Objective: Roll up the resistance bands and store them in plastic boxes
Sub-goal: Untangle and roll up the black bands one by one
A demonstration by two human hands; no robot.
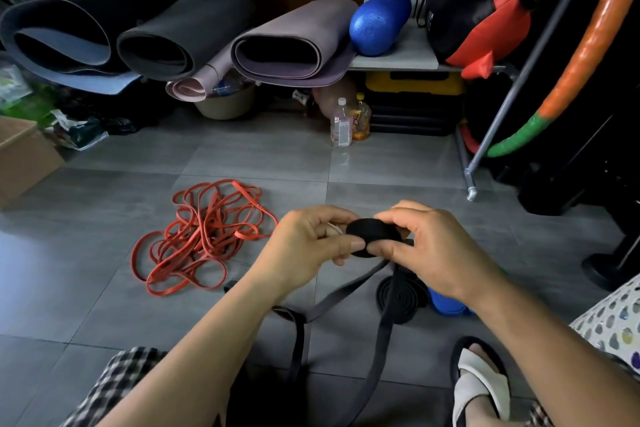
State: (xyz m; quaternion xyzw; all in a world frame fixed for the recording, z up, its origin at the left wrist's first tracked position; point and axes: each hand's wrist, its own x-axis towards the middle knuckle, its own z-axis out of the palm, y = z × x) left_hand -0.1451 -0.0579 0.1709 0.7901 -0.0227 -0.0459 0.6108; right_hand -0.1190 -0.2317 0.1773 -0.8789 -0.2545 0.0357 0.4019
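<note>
A black resistance band roll is held in the air between both hands. My left hand pinches its left side with thumb and fingers. My right hand grips its right side, fingers curled over the top. The band's loose tail hangs down from the roll to the floor between my legs. A finished black coil lies flat on the tiles under my right hand. A tangle of red bands lies on the floor to the left. I see no plastic box.
A blue object sits beside the black coil. Rolled yoga mats line the back wall, with two bottles below. A cardboard box stands left, a metal rack leg right. My sandalled foot rests low right.
</note>
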